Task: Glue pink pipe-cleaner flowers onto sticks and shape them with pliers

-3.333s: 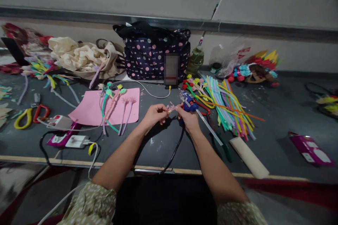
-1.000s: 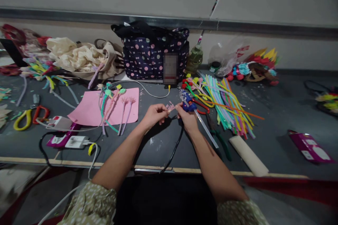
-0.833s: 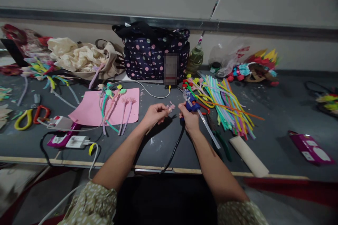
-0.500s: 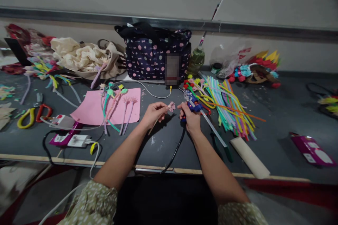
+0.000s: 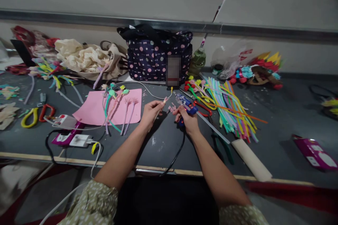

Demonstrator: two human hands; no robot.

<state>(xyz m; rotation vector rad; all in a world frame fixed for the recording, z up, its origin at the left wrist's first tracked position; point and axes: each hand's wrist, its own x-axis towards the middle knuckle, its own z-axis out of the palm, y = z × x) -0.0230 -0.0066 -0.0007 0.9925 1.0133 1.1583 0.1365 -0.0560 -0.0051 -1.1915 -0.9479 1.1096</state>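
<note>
My left hand [image 5: 151, 114] is closed, thumb and fingers pinching a thin stem [image 5: 165, 101] with a pale tip; most of it is hidden in the hand. My right hand [image 5: 188, 121] is wrapped round a blue hot glue gun [image 5: 189, 108], its nozzle end towards the left hand. A clear glue stick [image 5: 213, 127] juts from its back. Small pink fuzzy petals [image 5: 173, 108] show at the right fingertips, beside the gun; whether the fingers pinch them I cannot tell. Left of the hands, fuzzy-stem flowers [image 5: 126, 107] lie on a pink sheet [image 5: 88, 107].
Many coloured pipe cleaners [image 5: 229, 105] lie to the right, near red-handled pliers [image 5: 203, 107] and dark green-handled pliers [image 5: 224, 147]. A beige roll [image 5: 252, 160] rests at the front edge. Scissors [image 5: 30, 117], plugged chargers [image 5: 80, 140] and cables lie left. A dotted bag [image 5: 148, 56] stands behind.
The pink petals, earlier at my left fingertips, now show by my right fingers. My right hand and the glue gun have shifted slightly left. The camera view has shifted a little.
</note>
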